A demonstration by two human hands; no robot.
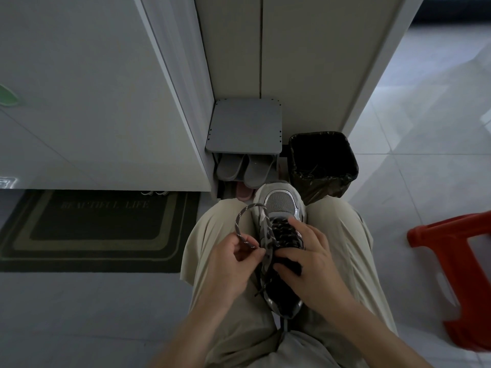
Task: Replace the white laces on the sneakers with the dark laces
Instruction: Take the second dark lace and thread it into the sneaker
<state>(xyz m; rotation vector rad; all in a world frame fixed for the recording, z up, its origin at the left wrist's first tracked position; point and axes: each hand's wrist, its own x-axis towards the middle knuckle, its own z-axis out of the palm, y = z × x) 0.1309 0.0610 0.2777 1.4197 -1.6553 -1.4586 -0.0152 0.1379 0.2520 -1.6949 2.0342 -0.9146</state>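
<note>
Left hand (pixel 229 264) pinches the dark lace (pixel 237 223). Beside it, right hand (pixel 310 264) grips the grey sneaker (pixel 280 201) on the lap. Beyond them are a shoe rack (pixel 245 128) and a lined bin (pixel 325 188); doormat (pixel 98 229) left, red stool (pixel 451 235) right, on a tiled floor (pixel 411 168).

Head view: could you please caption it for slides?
Left hand pinches dark lace while right hand holds grey sneaker.

hands (pixel 268 264) lacing sneaker (pixel 281 205), dark lace (pixel 243 221)

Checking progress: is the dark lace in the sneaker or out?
Partly in: the dark lace crisscrosses up the sneaker; the left hand pinches its loose loop.
</note>
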